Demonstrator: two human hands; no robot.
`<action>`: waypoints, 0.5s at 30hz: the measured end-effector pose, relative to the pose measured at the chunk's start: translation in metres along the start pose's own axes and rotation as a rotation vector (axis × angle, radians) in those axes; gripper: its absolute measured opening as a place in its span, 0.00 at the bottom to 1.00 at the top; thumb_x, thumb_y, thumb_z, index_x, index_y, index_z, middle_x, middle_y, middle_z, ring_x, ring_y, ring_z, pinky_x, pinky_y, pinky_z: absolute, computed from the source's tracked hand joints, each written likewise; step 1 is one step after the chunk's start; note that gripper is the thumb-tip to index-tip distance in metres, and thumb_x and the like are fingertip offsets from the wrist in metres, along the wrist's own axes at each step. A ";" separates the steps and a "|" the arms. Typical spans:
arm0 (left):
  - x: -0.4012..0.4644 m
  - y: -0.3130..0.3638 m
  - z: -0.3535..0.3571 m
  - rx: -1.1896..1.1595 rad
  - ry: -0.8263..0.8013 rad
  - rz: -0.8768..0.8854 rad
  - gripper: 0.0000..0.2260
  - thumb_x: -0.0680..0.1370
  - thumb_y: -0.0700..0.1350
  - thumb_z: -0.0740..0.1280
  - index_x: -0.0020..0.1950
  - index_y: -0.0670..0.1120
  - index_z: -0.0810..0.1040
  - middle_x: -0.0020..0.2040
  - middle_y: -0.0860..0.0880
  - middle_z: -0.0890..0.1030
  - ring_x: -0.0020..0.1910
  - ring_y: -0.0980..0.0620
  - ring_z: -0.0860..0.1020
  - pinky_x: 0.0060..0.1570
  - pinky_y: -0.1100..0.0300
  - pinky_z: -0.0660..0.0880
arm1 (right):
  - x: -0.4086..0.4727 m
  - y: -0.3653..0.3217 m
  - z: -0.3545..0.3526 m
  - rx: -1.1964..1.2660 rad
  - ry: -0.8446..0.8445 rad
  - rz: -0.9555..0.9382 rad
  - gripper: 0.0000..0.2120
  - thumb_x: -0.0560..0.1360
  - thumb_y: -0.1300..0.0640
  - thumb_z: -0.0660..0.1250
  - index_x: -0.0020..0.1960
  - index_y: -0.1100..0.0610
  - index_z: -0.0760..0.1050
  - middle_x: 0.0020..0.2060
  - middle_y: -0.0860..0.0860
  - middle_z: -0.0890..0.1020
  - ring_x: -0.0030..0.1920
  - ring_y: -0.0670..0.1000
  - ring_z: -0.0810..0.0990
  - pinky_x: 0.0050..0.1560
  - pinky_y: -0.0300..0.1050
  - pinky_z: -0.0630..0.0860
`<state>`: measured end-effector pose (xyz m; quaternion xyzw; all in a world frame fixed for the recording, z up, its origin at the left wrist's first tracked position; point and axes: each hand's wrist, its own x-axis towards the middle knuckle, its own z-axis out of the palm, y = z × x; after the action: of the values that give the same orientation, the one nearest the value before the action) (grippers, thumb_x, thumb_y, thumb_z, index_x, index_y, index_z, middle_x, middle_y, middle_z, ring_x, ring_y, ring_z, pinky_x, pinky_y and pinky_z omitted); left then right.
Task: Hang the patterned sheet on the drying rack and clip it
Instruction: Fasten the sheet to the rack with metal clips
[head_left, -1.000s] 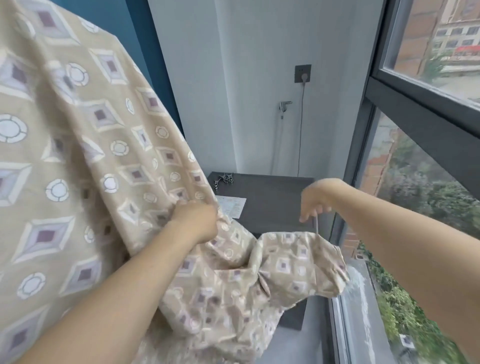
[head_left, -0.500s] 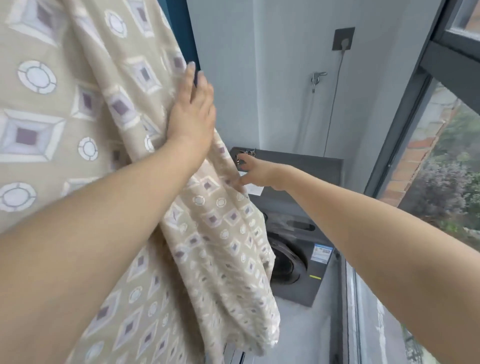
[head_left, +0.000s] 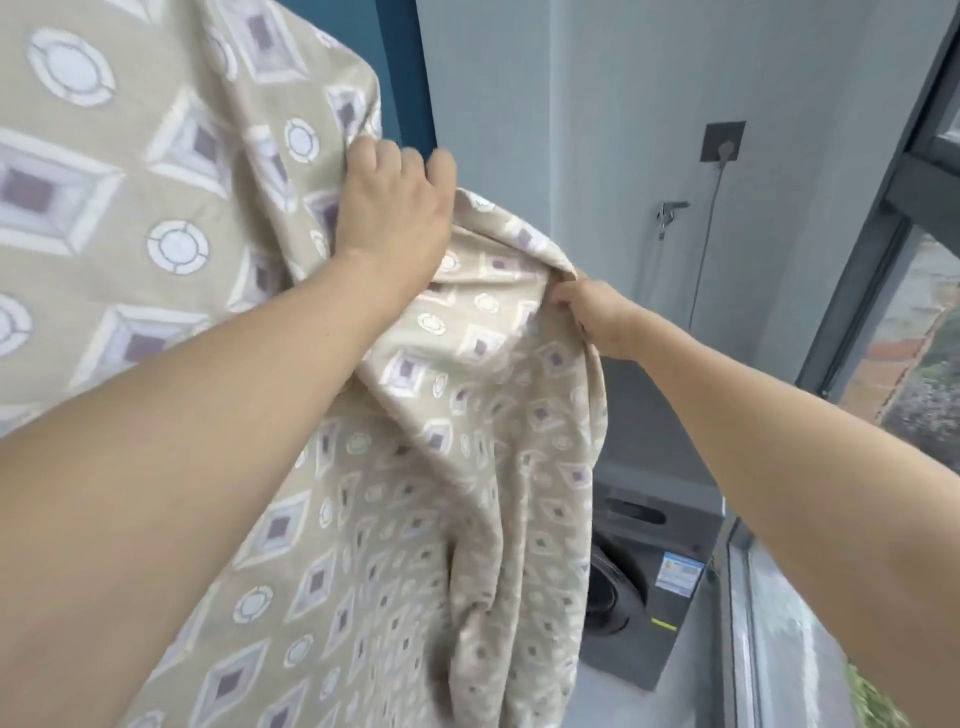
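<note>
Head view: patterned sheet (head_left: 171, 218) hangs draped high at the left, its loose end trailing down the middle. Half a second ago the left hand (head_left: 392, 208) lay flat with straight fingers against the cloth; now its fingers curl over a fold near the sheet's top edge. The right hand (head_left: 597, 317), then lower near the dark washing machine (head_left: 654, 587), has risen and pinches a bunched fold of the sheet.

The sheet (head_left: 156, 208) hangs at my left, spilling down between my arms. My left hand (head_left: 395, 208) grips it high; my right hand (head_left: 597, 317) pinches its right edge. The washing machine (head_left: 649, 597) stands behind, low at the right.
</note>
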<state>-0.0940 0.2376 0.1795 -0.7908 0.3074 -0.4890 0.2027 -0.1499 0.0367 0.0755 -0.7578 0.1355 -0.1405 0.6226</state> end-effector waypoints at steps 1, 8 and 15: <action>0.000 0.001 0.000 -0.037 0.019 -0.001 0.10 0.72 0.35 0.55 0.52 0.42 0.68 0.44 0.41 0.77 0.44 0.43 0.75 0.49 0.51 0.68 | -0.002 -0.001 -0.003 -0.149 -0.169 0.080 0.11 0.71 0.62 0.64 0.53 0.56 0.75 0.48 0.54 0.82 0.51 0.56 0.80 0.55 0.48 0.77; -0.001 0.018 -0.004 -0.099 0.000 0.105 0.12 0.69 0.34 0.57 0.51 0.41 0.71 0.47 0.42 0.74 0.50 0.41 0.73 0.69 0.36 0.60 | -0.022 0.016 0.011 -0.642 -0.533 0.364 0.30 0.69 0.56 0.74 0.69 0.48 0.68 0.58 0.46 0.81 0.58 0.50 0.80 0.65 0.54 0.72; -0.008 -0.002 -0.028 -0.056 -0.138 0.096 0.20 0.73 0.41 0.56 0.65 0.42 0.70 0.69 0.38 0.66 0.70 0.38 0.61 0.72 0.33 0.42 | -0.017 -0.013 0.014 -0.065 -0.327 0.172 0.37 0.76 0.55 0.67 0.78 0.46 0.51 0.72 0.45 0.66 0.72 0.50 0.65 0.74 0.54 0.59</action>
<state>-0.1210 0.2443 0.1883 -0.8124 0.3440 -0.4140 0.2244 -0.1601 0.0580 0.0849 -0.7761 0.1013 0.0426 0.6210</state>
